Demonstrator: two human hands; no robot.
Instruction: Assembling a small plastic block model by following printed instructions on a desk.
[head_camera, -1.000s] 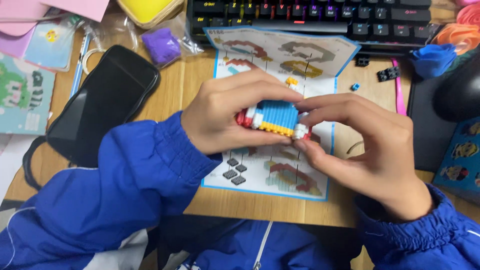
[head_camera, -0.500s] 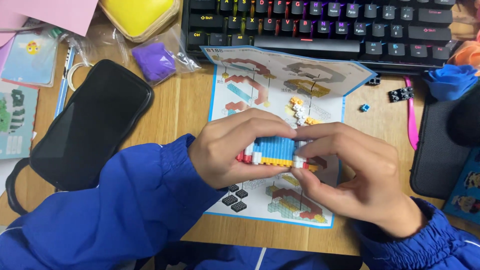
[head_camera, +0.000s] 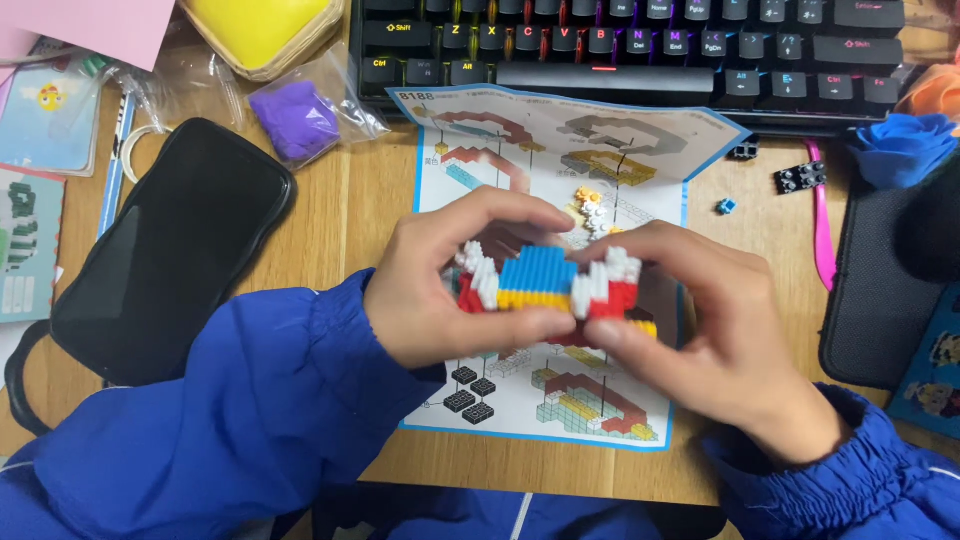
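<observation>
A small brick model (head_camera: 548, 283) in blue, white, red and yellow is held over a printed instruction sheet (head_camera: 545, 140). My left hand (head_camera: 440, 290) grips its left end, thumb under and fingers curled over the top. My right hand (head_camera: 700, 330) grips the right end the same way. Both arms wear blue sleeves. A few black bricks (head_camera: 470, 388) lie on the sheet below my left hand, and tiny white and orange pieces (head_camera: 590, 208) lie on it above the model.
A black keyboard (head_camera: 640, 45) runs along the far edge. A black phone (head_camera: 170, 250) lies at the left, with a purple lump in a clear bag (head_camera: 295, 118) and a yellow case (head_camera: 265, 30) beyond it. Loose black bricks (head_camera: 800, 177), a blue brick (head_camera: 726, 206) and a pink tool (head_camera: 822, 225) lie at the right.
The view has shifted down a little. The model has turned in my hands and now shows more of its red and white side; both hands keep their hold.
</observation>
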